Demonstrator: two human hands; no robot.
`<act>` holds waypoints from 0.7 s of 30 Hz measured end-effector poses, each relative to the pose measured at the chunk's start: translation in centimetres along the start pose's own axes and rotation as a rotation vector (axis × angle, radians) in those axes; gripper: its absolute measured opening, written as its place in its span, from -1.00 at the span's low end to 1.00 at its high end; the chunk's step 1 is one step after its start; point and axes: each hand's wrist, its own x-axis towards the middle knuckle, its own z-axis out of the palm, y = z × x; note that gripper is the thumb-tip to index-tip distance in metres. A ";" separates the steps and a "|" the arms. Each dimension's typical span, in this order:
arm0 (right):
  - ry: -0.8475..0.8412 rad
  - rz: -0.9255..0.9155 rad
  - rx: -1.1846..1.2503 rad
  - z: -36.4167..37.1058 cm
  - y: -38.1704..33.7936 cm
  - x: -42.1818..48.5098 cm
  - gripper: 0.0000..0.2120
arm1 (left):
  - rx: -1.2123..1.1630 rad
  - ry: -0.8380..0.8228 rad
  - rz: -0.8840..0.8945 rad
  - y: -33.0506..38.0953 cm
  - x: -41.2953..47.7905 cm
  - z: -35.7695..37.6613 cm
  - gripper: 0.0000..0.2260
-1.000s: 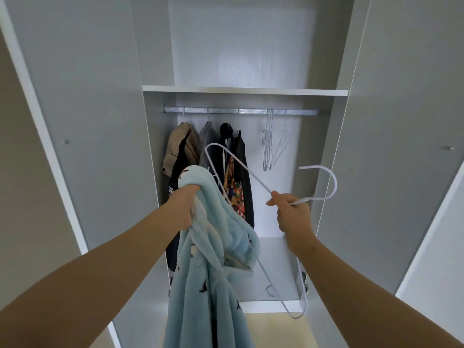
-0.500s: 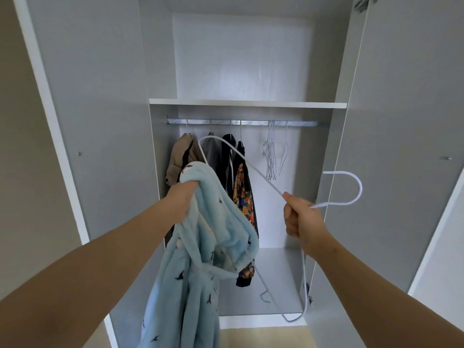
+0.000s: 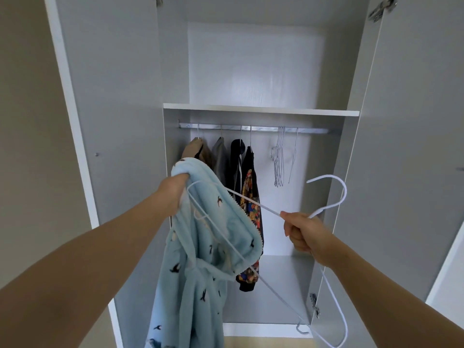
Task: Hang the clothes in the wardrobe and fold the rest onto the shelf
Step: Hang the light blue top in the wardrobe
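your left hand [image 3: 174, 194] grips the pale blue bird-print robe [image 3: 200, 262], fingers buried in fleece, hem cut off below, before the wardrobe [image 3: 120, 96]; your right hand [image 3: 302, 231] pinches the white hanger [image 3: 261, 206].

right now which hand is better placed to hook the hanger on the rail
Likely right: the right hand grips the white hanger at its neck, below the rail; the left hand holds the blue robe.
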 end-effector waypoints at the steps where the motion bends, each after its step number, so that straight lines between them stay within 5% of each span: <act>1: -0.003 0.007 -0.024 0.0 0.0 0.1 -0.54 | 0.013 0.020 0.019 0.1 0.1 0.2 -0.51; 6: -0.021 0.021 -0.123 1.4 -0.3 0.6 -0.53 | 0.176 -0.142 0.278 -0.7 -1.7 2.4 -0.58; 11: 0.047 0.046 -0.010 3.8 -0.2 1.3 -0.57 | -0.086 -0.305 0.183 -1.2 -4.4 6.1 -0.80; 16: 0.123 -0.038 -0.006 4.9 -1.0 1.8 -0.59 | -0.238 -0.508 0.150 -0.9 -5.8 7.0 -0.73; 18: 0.186 -0.071 0.032 4.2 -1.7 1.9 -0.61 | -0.068 -0.486 0.299 -1.2 -5.5 6.3 -0.80; 21: 0.241 -0.104 0.034 2.8 -2.2 1.8 -0.65 | 0.500 -0.350 0.789 -2.1 -4.7 4.6 -0.85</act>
